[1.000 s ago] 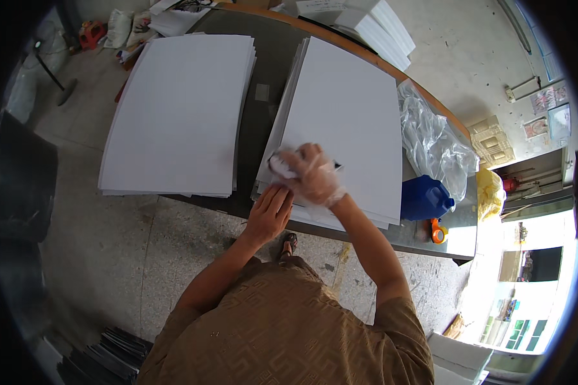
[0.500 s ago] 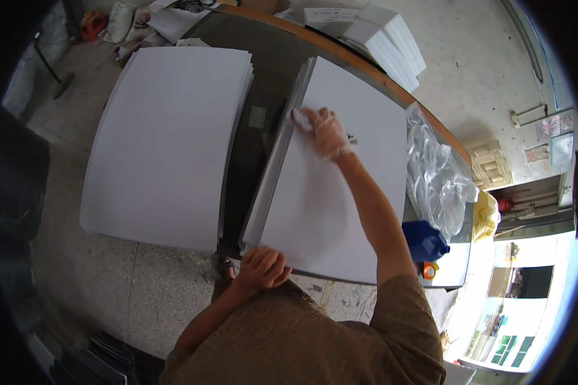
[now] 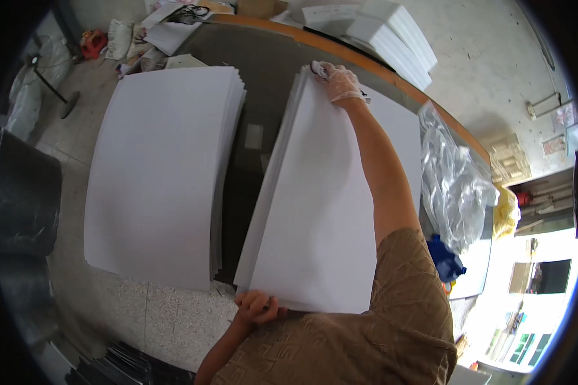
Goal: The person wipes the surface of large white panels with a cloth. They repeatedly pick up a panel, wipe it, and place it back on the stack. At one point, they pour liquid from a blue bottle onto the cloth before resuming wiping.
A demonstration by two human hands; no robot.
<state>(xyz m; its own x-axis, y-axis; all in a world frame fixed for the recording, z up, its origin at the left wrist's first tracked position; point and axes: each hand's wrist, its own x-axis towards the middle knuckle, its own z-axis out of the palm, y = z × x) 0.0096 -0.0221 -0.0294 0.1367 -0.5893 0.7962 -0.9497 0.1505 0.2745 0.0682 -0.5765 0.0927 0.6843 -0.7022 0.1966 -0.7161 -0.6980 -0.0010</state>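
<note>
White sheet stack [image 3: 321,212] runs lengthwise away from the body — gloved right hand [image 3: 337,80] pinching its far edge, bare left hand [image 3: 258,307] curled closed on the near edge.

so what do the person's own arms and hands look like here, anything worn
The right hand wears a thin, translucent whitish disposable glove that ends at the wrist, with the forearm bare below it. The left hand is ungloved and its forearm bare. Both arms emerge from the short sleeves of a tan-brown patterned shirt.
</note>
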